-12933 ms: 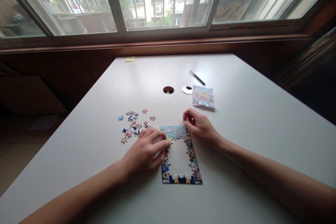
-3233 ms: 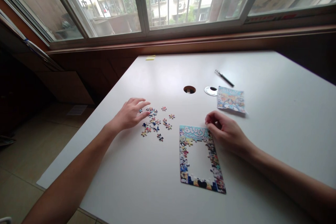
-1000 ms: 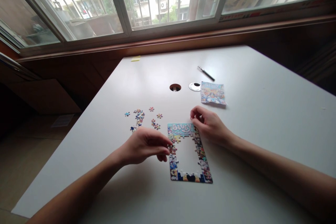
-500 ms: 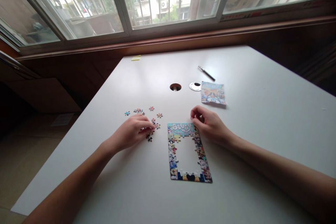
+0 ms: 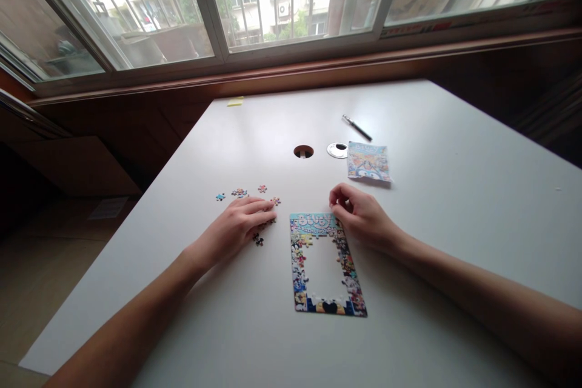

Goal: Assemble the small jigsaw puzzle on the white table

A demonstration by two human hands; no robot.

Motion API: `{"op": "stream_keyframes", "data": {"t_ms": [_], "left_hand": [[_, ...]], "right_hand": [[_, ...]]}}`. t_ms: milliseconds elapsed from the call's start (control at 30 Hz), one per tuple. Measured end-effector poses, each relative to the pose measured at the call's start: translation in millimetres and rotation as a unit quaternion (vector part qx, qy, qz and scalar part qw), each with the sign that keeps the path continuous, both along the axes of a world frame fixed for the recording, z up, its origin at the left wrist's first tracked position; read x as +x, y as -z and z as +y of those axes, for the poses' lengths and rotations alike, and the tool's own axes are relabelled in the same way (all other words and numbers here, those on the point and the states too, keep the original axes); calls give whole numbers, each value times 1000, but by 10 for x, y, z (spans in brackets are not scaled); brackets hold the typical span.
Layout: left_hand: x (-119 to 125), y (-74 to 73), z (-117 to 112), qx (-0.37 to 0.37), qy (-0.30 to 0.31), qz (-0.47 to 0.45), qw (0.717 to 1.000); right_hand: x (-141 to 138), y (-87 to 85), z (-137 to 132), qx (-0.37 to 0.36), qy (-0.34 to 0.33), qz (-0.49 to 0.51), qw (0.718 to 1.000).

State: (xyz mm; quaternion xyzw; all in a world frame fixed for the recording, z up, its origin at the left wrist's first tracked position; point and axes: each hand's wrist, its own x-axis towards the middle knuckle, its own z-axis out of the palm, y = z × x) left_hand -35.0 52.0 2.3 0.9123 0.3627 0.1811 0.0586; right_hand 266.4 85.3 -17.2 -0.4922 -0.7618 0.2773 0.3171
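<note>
A partly built jigsaw puzzle [image 5: 325, 264], a colourful frame with a bare white middle, lies on the white table [image 5: 445, 218]. Several loose pieces [image 5: 248, 192] are scattered to its left. My left hand [image 5: 239, 229] lies palm down over these pieces with the fingers stretched out flat, covering some of them. My right hand [image 5: 361, 215] rests at the puzzle's top right corner, its fingers curled in a loose pinch; what they hold, if anything, is hidden.
Beyond the puzzle lie a printed picture card [image 5: 368, 161], a round silver cap [image 5: 337, 150], a cable hole [image 5: 303, 151] and a black pen [image 5: 357, 127]. A yellow note [image 5: 235, 101] sits at the far edge under the window. The table's left edge drops to the floor.
One second ago my left hand was pinched at the puzzle's left edge. It has since moved left and up onto the loose pieces and flattened out. My right hand has stayed put.
</note>
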Motion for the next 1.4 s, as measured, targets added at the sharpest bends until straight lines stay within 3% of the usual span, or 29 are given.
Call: {"op": "stream_keyframes", "data": {"t_ms": [967, 1400], "left_hand": [[-190, -28, 89, -4, -117, 65, 991], [-244, -11, 100, 33, -123, 62, 990]], "right_hand": [[4, 0, 1, 1, -3, 0, 1000], [11, 3, 0, -3, -3, 0, 1000]]}}
